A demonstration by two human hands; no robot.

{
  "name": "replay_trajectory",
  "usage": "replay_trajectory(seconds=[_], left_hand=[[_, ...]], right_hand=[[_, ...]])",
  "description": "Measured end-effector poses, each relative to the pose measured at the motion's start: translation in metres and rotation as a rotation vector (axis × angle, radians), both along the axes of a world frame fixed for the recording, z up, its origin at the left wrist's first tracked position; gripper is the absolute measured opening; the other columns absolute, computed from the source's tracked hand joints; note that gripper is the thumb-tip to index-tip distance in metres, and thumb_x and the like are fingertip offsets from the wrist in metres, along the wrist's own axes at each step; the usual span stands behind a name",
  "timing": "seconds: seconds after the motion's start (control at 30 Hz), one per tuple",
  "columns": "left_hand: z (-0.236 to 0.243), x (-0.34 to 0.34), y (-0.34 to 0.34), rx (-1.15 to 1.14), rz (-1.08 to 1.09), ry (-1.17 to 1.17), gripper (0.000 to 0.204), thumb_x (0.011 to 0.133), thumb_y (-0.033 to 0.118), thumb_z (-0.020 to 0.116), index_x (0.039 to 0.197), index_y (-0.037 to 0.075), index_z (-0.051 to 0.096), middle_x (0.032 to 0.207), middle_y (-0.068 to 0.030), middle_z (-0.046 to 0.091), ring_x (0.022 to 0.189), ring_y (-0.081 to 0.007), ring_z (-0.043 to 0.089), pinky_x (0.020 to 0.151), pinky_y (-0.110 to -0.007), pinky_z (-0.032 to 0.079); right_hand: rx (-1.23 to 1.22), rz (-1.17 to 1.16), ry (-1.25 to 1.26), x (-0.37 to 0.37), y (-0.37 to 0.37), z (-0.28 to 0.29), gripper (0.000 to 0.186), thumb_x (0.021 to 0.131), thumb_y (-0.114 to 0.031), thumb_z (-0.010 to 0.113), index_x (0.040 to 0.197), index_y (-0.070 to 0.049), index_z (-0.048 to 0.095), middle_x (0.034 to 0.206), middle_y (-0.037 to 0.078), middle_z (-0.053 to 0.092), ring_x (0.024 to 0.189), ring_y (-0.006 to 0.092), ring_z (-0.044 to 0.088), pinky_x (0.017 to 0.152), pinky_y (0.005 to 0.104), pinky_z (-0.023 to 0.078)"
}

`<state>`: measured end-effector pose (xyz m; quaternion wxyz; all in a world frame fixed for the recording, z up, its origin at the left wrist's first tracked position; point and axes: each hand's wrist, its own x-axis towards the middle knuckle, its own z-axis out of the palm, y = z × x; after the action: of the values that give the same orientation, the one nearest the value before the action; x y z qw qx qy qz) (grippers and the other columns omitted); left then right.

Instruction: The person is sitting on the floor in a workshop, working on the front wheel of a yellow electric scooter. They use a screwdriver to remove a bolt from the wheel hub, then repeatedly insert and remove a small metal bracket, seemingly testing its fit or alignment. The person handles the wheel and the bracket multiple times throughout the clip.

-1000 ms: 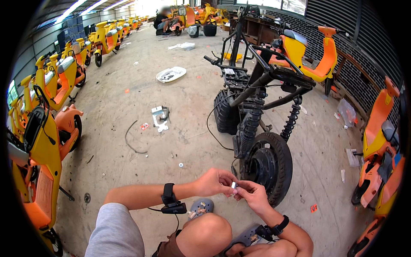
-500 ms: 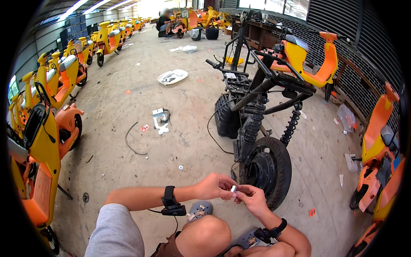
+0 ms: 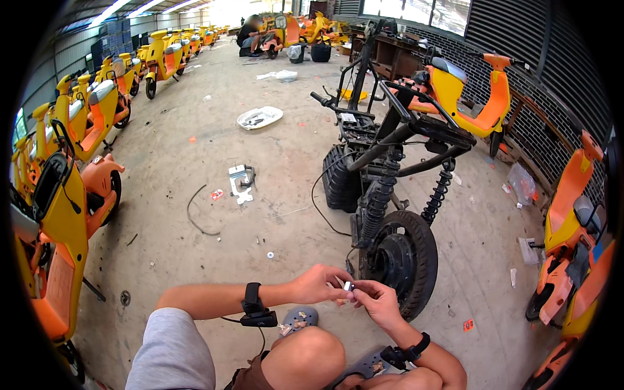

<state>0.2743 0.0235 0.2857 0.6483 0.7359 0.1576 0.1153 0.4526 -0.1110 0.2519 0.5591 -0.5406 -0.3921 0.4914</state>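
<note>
My left hand [image 3: 321, 283] and my right hand [image 3: 378, 301] meet in front of my knees, fingertips pinched together on one small silvery block-shaped piece [image 3: 348, 286]. Both hands are closed on it; its exact kind is too small to make out. Just beyond them stands a stripped black scooter frame [image 3: 390, 146], its rear wheel [image 3: 400, 263] close to my right hand. A thin black cable with a connector [image 3: 350, 266] hangs down beside the wheel, right above my fingers.
On the concrete floor lie a metal bracket [image 3: 241, 185], a black hose [image 3: 192, 213], a small washer [image 3: 270, 255] and a white tray [image 3: 260, 117] of parts. Yellow and orange scooters [image 3: 65, 240] line the left; more [image 3: 572, 227] stand right. A person [image 3: 249, 38] sits far back.
Both hands keep hold of the small silvery piece, which has turned slightly between the fingers. The whole view has shifted a little.
</note>
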Motion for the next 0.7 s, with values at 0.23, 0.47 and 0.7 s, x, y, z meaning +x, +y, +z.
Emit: replay_trajectory(seconds=[0.23, 0.47, 0.7], left_hand=[[-0.026, -0.01, 0.017, -0.149, 0.145, 0.006, 0.033, 0.093, 0.022, 0.069, 0.111, -0.001, 0.056, 0.095, -0.009, 0.069, 0.082, -0.0146, 0.067, 0.068, -0.029, 0.057], [-0.077, -0.001, 0.058, 0.424, 0.184, 0.129, 0.035, 0.081, 0.025, 0.077, 0.107, 0.005, 0.064, 0.09, -0.0109, 0.069, 0.079, -0.0199, 0.068, 0.068, -0.036, 0.054], [-0.114, 0.042, 0.121, 0.415, 0.34, 0.203, 0.03, 0.083, 0.015, 0.077, 0.103, -0.004, 0.065, 0.097, -0.0138, 0.071, 0.077, -0.0171, 0.071, 0.064, -0.031, 0.056]], right_hand=[[0.395, -0.558, -0.894, 0.044, -0.011, 0.038, 0.028, 0.083, -0.003, 0.066, 0.111, -0.001, 0.066, 0.116, 0.014, 0.063, 0.111, 0.0282, 0.057, 0.098, 0.0381, 0.043], [0.093, -0.686, -1.298, 0.064, -0.01, 0.011, 0.067, 0.075, -0.016, 0.073, 0.137, -0.007, 0.048, 0.144, 0.019, 0.041, 0.135, 0.0398, 0.035, 0.112, 0.0504, 0.028], [0.062, -0.77, -1.393, 0.075, 0.0, 0.01, 0.065, 0.073, -0.019, 0.074, 0.134, -0.01, 0.052, 0.14, 0.014, 0.047, 0.131, 0.0349, 0.041, 0.108, 0.0472, 0.031]])
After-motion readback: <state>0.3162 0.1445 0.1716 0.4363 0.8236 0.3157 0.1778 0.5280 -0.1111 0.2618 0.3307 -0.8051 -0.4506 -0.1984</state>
